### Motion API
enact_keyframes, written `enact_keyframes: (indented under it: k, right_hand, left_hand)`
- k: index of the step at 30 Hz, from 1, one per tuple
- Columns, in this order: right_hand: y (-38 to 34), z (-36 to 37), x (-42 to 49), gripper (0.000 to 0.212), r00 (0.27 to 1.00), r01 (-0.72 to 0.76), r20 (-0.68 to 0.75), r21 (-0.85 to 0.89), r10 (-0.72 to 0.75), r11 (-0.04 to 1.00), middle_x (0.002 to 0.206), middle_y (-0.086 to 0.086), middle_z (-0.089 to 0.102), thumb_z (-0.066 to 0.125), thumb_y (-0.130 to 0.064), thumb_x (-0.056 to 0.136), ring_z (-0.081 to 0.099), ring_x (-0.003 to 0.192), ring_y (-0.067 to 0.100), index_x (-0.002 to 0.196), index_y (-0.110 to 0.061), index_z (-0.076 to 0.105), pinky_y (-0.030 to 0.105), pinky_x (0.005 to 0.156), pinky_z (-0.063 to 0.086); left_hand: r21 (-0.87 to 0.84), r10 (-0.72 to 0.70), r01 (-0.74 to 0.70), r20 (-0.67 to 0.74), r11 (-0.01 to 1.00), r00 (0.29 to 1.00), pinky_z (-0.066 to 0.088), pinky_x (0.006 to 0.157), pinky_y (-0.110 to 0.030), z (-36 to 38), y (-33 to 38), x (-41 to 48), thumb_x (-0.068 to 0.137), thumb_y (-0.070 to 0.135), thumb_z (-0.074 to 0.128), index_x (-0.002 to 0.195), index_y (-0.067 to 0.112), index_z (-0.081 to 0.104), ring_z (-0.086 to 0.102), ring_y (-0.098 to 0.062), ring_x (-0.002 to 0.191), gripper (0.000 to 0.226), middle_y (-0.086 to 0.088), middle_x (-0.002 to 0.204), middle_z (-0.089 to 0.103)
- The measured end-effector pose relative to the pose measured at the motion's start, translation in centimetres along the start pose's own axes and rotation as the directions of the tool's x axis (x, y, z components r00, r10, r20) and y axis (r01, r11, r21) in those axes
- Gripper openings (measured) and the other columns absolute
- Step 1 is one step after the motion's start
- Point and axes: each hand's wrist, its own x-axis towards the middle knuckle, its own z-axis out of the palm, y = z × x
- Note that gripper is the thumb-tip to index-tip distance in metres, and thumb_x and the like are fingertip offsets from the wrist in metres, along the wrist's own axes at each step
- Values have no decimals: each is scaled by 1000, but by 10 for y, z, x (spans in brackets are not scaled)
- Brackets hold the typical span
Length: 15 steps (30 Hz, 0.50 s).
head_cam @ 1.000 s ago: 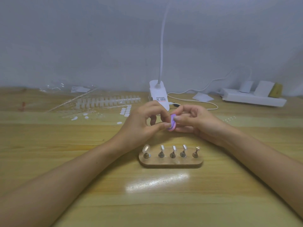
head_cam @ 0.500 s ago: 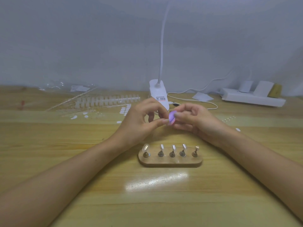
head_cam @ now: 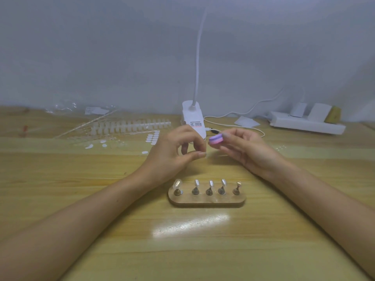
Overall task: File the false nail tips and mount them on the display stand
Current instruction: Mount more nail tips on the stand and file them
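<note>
My left hand (head_cam: 172, 153) hovers above the table with thumb and index finger pinched together on a tiny clear false nail tip (head_cam: 203, 153) that barely shows. My right hand (head_cam: 247, 151) holds a small purple-and-pink file block (head_cam: 216, 138) between its fingertips, just right of and slightly above the left fingertips, not touching them. In front of both hands lies the wooden display stand (head_cam: 207, 202) with a row of metal holders. Pale nail tips sit on all but the rightmost holder (head_cam: 237, 188), which shows bare metal.
Behind the hands stand a white clip lamp base (head_cam: 192, 116) and its cable. Strips of clear nail tips (head_cam: 129, 125), loose tips (head_cam: 89, 146) and white adhesive tabs (head_cam: 153, 137) lie at the back left. A white power strip (head_cam: 304, 123) sits at the back right.
The file block was pressed against my left fingertips; now my right hand has drawn it away to the right and turned it flat. My left hand stays in place.
</note>
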Motion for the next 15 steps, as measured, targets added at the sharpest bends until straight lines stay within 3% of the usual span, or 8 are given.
enact_keyframes:
  k: [2, 4, 7, 9, 13, 15]
  right_hand:
    - [-3, 1, -4, 25, 998, -17, 57, -125, 24, 992, 99, 18, 76, 69, -13, 85, 74, 95, 23, 103, 1, 60, 24, 80, 58]
    - [-1, 8, -7, 16, 985, -35, 155, -261, 77, 965, 98, 21, 75, 73, -16, 83, 74, 94, 28, 93, -7, 64, 30, 83, 59]
    - [0, 15, -5, 15, 995, -30, 85, -176, 46, 984, 91, 17, 75, 71, -19, 83, 74, 90, 27, 89, -7, 64, 30, 79, 60]
    - [-2, 12, -4, 19, 1000, -9, -9, -125, 8, 992, 91, 17, 75, 69, -18, 82, 74, 90, 27, 92, -4, 62, 30, 79, 60]
    - [1, 14, -5, 18, 997, -19, 65, -252, 36, 968, 96, 17, 76, 72, -20, 82, 75, 88, 27, 92, -8, 64, 34, 79, 61]
    - [0, 14, -3, 20, 1000, -4, -19, -204, 0, 979, 96, 12, 77, 70, -23, 83, 75, 87, 23, 96, -9, 65, 29, 75, 60]
  left_hand:
    - [-14, 0, -1, -34, 1000, 999, 38, 65, -18, -1, 0, 0, 83, 11, 76, 79, 16, 69, 46, -10, 67, 10, 12, 87, 60]
    - [18, 9, -8, -53, 1000, 999, 44, 66, -35, -1, -1, -1, 84, 16, 75, 79, 17, 68, 47, -13, 68, 9, 13, 87, 60]
    - [57, 29, -28, -12, 998, 1000, 47, 68, -45, 1, 0, -2, 84, 22, 73, 80, 20, 68, 48, -16, 70, 7, 13, 86, 58]
    - [16, 25, -24, -28, 1000, 999, 45, 66, -38, 1, -1, -1, 84, 19, 75, 80, 20, 68, 47, -14, 69, 8, 11, 87, 60]
    - [-48, 4, -6, -44, 999, 999, 40, 67, -23, -1, -2, 0, 84, 10, 75, 80, 14, 69, 48, -15, 68, 8, 4, 87, 62]
    - [-51, 9, -10, -24, 999, 1000, 37, 65, -14, 0, 0, 0, 84, 11, 76, 79, 14, 69, 48, -13, 67, 9, 5, 86, 62]
